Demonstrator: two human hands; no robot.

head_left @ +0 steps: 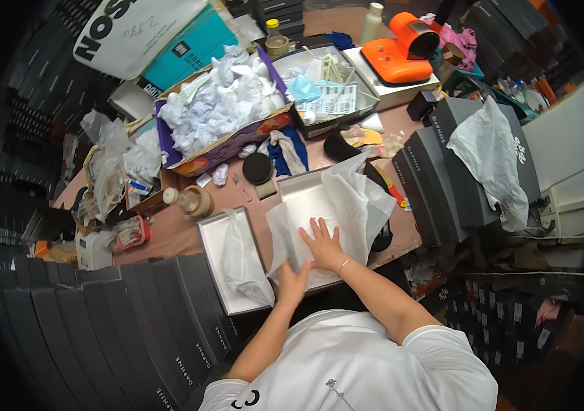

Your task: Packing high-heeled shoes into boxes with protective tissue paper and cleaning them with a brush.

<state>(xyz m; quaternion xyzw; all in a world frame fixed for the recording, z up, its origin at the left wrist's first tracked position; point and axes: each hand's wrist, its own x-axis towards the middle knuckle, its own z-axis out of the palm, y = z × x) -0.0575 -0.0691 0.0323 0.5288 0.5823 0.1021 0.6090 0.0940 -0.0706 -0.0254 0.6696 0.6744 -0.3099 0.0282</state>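
A shoe box with a white inside sits in front of me, lined with thin white tissue paper that spills over its right and near sides. My right hand lies with spread fingers on the paper inside the box. Close by on the left, my left hand is at the near edge of the paper, thumb and fingers apart, slightly blurred. Beside it rests a shallow grey-edged tray or lid, holding a crumpled strip of tissue paper.
A carton of crumpled white paper stands at the back. Behind the box lie a round black object and pink scissors. An orange machine is at back right. Dark shoe boxes crowd the left; others stand right.
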